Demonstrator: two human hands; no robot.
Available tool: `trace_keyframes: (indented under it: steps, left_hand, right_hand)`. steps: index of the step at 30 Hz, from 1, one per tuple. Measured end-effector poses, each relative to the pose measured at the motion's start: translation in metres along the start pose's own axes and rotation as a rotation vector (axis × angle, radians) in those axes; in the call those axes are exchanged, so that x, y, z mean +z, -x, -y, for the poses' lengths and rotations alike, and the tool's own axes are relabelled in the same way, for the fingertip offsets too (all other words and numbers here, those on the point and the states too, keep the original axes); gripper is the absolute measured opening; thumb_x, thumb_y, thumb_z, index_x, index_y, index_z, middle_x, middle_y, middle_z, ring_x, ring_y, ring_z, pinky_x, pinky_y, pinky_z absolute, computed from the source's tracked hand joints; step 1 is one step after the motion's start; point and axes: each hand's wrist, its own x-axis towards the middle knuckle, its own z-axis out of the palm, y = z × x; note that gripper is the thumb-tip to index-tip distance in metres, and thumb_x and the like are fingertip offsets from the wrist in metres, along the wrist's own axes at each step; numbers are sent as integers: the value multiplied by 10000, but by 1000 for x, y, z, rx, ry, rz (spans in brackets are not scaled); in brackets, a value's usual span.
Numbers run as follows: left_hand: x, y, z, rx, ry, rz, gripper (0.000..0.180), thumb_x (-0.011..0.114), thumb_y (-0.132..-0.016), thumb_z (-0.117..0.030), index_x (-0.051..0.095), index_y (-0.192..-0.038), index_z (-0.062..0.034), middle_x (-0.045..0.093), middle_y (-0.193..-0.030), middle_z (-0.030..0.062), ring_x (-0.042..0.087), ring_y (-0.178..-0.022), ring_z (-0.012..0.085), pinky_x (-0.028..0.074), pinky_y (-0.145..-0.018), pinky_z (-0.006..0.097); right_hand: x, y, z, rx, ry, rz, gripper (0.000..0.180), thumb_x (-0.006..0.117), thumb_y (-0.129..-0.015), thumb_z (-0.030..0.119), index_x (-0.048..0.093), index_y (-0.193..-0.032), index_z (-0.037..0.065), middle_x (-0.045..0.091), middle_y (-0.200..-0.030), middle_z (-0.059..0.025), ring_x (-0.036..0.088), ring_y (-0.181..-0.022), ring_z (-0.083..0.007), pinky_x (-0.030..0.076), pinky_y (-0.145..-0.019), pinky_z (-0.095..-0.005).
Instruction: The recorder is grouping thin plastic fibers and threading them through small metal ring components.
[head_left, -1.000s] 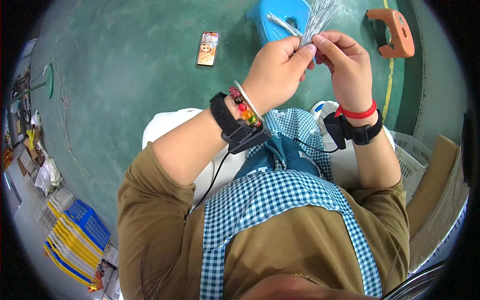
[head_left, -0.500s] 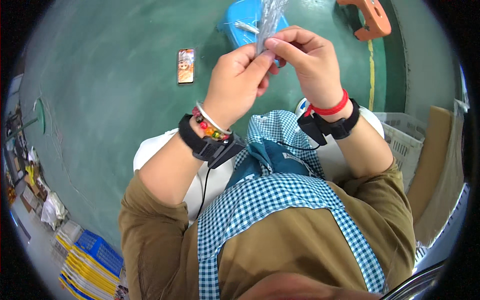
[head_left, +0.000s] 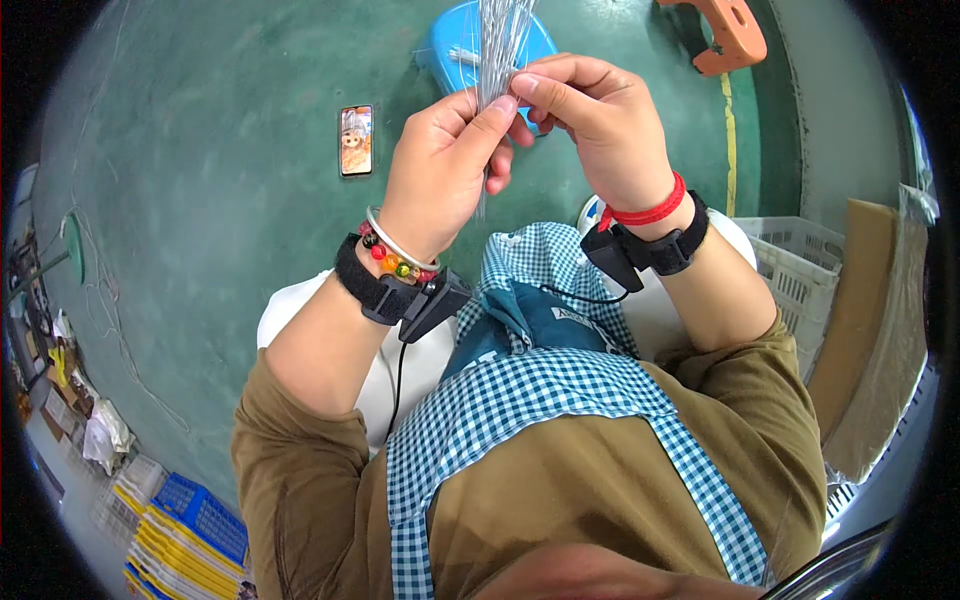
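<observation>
The left hand [head_left: 440, 165] pinches a bundle of thin silvery strands [head_left: 499, 45]. The right hand [head_left: 610, 125] pinches at its edge. A blue stool [head_left: 537, 42] stands beyond them.

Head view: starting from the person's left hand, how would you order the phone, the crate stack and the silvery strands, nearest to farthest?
1. Silvery strands: gripped in the left hand.
2. Phone: on the green floor, left of that hand.
3. Crate stack: off at the picture's lower left.
</observation>
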Motion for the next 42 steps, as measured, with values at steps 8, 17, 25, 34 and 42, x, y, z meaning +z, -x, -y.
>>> trace_keyframes:
  steps: [8, 17, 25, 34, 42]
  left_hand:
    - [0, -4, -7, 103, -213, -45, 247, 534, -1002, -221, 647, -1035, -3, 674, -864, 49, 636, -643, 99, 466, -521, 215]
    - [-22, -13, -11, 134, -354, -161, 261, 496, -1017, -197, 631, -1118, 2, 654, -917, 75, 645, -706, 130, 510, -595, 241]
    - [-21, -10, -30, 54, -36, -9, 199, 599, -960, -159, 671, -1073, -11, 614, -839, -24, 470, -612, 3, 285, -466, 161]
    - [-21, -7, -30, -6, -178, 27, 186, 720, -868, -137, 686, -1017, -30, 609, -793, -37, 472, -621, 8, 305, -489, 160]
    - [-24, -7, -29, -82, -138, 56, 168, 709, -870, -127, 671, -1008, -40, 624, -779, -22, 472, -594, 12, 310, -482, 157]
  right_hand:
    - [-5, -2, 5, 23, -107, -9, 130, 703, -870, 150, 714, -897, 23, 669, -783, -11, 572, -689, -63, 448, -646, -214]
    - [-24, -9, 18, -105, -352, 47, 109, 638, -899, 117, 684, -915, 19, 633, -789, -27, 557, -696, -96, 420, -649, -225]
    - [0, 6, 9, 57, -133, 187, 88, 710, -857, 117, 687, -878, 34, 638, -786, 13, 551, -706, -58, 433, -655, -209]
    - [2, 6, 1, -22, 67, 226, 102, 722, -854, 100, 674, -872, 12, 651, -804, 7, 566, -722, -44, 443, -631, -192]
    - [0, 6, -6, -12, 145, 250, 135, 741, -845, 112, 659, -848, 5, 641, -773, 20, 558, -706, -28, 444, -612, -194]
